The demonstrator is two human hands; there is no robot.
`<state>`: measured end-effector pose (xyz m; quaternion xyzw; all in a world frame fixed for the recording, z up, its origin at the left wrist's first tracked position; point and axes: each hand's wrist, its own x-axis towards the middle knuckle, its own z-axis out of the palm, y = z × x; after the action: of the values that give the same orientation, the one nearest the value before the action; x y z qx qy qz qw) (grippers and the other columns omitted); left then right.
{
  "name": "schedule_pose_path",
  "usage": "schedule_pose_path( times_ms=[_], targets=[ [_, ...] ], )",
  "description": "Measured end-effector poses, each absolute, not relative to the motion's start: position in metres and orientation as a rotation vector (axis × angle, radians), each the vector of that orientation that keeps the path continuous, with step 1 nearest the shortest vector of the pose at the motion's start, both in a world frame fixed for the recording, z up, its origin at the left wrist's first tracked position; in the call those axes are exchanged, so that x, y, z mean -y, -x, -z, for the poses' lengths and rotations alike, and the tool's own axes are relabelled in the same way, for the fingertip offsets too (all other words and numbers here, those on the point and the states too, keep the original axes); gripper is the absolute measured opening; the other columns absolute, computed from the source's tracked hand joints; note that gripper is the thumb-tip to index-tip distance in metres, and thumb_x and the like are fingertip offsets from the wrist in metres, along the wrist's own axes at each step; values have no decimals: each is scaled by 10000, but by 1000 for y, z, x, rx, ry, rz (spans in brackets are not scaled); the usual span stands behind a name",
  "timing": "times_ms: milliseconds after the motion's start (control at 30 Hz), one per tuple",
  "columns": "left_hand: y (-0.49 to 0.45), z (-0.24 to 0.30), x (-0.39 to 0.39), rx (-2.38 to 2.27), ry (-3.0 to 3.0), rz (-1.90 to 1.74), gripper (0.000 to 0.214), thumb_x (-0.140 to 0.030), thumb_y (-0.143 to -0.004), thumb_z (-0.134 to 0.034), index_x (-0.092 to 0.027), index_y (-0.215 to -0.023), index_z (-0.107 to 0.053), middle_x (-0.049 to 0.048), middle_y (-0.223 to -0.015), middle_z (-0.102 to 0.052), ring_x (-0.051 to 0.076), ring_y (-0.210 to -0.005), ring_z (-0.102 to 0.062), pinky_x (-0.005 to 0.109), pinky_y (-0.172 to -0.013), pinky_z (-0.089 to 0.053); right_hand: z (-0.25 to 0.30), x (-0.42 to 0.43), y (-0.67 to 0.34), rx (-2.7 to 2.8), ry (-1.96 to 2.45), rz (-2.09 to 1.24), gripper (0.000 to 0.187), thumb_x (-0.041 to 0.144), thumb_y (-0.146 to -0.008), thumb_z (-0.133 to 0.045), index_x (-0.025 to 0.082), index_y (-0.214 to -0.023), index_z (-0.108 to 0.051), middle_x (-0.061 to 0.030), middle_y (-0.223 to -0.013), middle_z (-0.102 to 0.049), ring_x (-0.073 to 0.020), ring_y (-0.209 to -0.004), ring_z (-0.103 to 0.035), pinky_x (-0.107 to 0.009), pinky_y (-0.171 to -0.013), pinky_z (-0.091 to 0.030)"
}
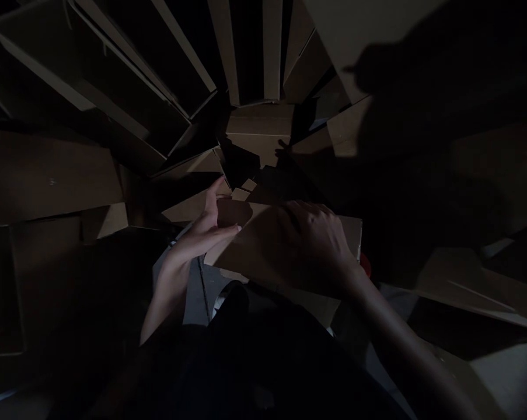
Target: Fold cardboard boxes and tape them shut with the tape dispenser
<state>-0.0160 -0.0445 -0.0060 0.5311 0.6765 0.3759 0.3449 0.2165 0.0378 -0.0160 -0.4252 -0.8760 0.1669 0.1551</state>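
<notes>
A brown cardboard box lies in front of my body, its near face partly in shadow. At its left end is my left hand, with thumb and fingers spread apart; the thumb lies along the cardboard, and I cannot tell how firmly it touches. My right hand rests over the box's upper edge on the right, its fingers bent over to the far side where their tips are hidden. Something small and red shows just behind the box's right end. The light is very dim.
Cardboard boxes surround me: tall open ones at the upper left, a smaller one straight ahead, a wide one at left, and an open-flapped one at right. Dark shadows cover much of the right side.
</notes>
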Motion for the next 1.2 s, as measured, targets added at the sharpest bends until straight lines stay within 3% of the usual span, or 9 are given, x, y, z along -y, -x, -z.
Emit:
schedule_pose_path(
  times_ms=[133,467,700,1200],
  targets=[
    [27,10,39,-1582,-1369,-858,958,-363,-839,-765,-410,-1599,-184,110,-1409,-537,312,-1274,-581,472,-1028,-537,18,-39,-217,2503,1208,-473,378,341,-1061,-360,184,-920,-674,-68,-926,-741,-190,-798,-665,-323,-759,-432],
    [44,15,33,-1486,-1239,-900,999,-313,-772,-808,-384,-1581,-227,135,-1418,-550,333,-1315,-551,486,-1011,-532,18,-40,-217,2499,1217,-502,361,336,-1063,-379,182,-930,-678,-67,-908,-733,-187,-820,-672,-309,-762,-417],
    [54,16,31,-1415,-1202,-846,1009,-318,-807,-795,-380,-1594,-166,129,-1495,-502,365,-1399,-471,523,-1064,-487,18,-40,-217,2501,1205,-500,351,332,-1059,-391,174,-947,-683,-76,-930,-737,-200,-841,-676,-314,-781,-432],
    [70,16,29,-1304,-1133,-829,973,-285,-821,-779,-373,-1611,-218,136,-1548,-482,398,-1413,-462,593,-1099,-440,17,-40,-217,2489,1190,-500,364,333,-1061,-377,177,-889,-658,-65,-868,-720,-183,-774,-652,-313,-714,-395]
  ],
)
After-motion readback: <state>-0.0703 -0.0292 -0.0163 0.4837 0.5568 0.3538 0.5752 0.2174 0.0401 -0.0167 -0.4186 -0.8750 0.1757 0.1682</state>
